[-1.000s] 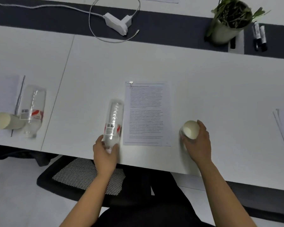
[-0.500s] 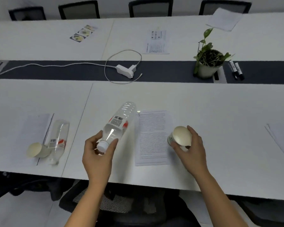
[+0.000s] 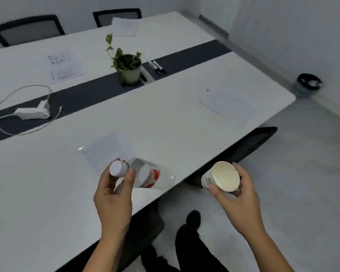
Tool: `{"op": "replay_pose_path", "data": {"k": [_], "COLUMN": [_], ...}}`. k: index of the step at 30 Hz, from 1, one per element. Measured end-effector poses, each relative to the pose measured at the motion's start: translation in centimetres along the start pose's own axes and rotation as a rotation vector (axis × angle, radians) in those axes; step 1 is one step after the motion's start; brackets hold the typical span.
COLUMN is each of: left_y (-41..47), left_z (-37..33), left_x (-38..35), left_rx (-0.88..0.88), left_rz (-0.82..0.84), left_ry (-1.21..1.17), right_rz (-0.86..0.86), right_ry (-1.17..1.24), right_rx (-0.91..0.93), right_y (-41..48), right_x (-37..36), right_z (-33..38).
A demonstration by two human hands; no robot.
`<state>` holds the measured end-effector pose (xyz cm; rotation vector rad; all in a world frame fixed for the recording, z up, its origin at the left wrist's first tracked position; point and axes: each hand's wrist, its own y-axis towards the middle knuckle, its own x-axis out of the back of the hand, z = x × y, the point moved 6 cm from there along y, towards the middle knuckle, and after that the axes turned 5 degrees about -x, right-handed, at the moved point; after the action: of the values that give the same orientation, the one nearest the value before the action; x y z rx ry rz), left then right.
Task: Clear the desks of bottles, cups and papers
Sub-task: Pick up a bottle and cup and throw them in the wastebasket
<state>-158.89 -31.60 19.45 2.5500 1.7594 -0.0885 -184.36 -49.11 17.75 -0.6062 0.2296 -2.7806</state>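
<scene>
My left hand [image 3: 114, 195] grips a clear plastic bottle [image 3: 149, 176] with a white cap and a red label by its neck, held above the desk's near edge. My right hand [image 3: 238, 195] holds a white paper cup [image 3: 221, 176] off the desk, over the floor, its mouth turned toward me. A clipped printed paper [image 3: 106, 150] lies flat on the white desk [image 3: 165, 114] just beyond the bottle. Another paper [image 3: 227, 109] lies near the desk's right end, and two more sheets [image 3: 64, 66] [image 3: 125, 26] lie on the far desk.
A potted plant [image 3: 128, 66] and two markers [image 3: 157, 66] sit on the dark centre strip. A white charger with a looped cable [image 3: 32, 112] lies at the left. A black chair [image 3: 243, 146] is tucked under the desk's right part. A bin [image 3: 307, 84] stands on the floor by the wall.
Both hands have lifted the bottle and the cup off the desk and carried them right. The view has swung right, so the left bottle and cup are out of sight.
</scene>
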Motion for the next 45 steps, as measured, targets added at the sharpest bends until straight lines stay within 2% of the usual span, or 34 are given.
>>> {"op": "replay_pose_path", "data": {"k": [5, 9, 16, 21, 27, 33, 39, 45], "left_y": [-4.4, -9.8, -20.8, -26.0, -26.0, -22.8, -20.7, -21.0], "left_z": [-2.1, -3.4, -4.2, -5.4, -5.3, -3.1, -5.2, -4.2], "left_x": [-11.2, -20.6, -38.3, -48.3, -60.5, -77.2, -96.6, -115.0], "left_rx": [-0.073, -0.155, -0.258, -0.277, -0.303, -0.277, -0.275, -0.264], "left_rz": [0.284, 0.451, 0.640, 0.707, 0.668, 0.625, 0.703, 0.853], "left_ry": [-0.023, -0.065, -0.108, -0.135, -0.176, -0.263, -0.282, -0.299], "right_rz": [-0.331, -0.519, -0.696, -0.738, -0.692, -0.666, -0.728, -0.862], "right_ry": [0.086, 0.129, 0.171, 0.237, 0.234, 0.132, 0.075, 0.169], "right_rx": [0.019, 0.056, 0.069, 0.083, 0.138, 0.188, 0.195, 0.154], "right_y": [-1.9, -2.5, -0.4, 3.8, 15.4, 31.5, 44.7, 56.1], "right_x": [12.9, 21.7, 37.8, 46.8, 54.8, 62.2, 72.8, 83.0], "right_z": [-2.7, -5.8, -11.6, -13.3, -13.4, -12.5, -9.4, -12.0]}}
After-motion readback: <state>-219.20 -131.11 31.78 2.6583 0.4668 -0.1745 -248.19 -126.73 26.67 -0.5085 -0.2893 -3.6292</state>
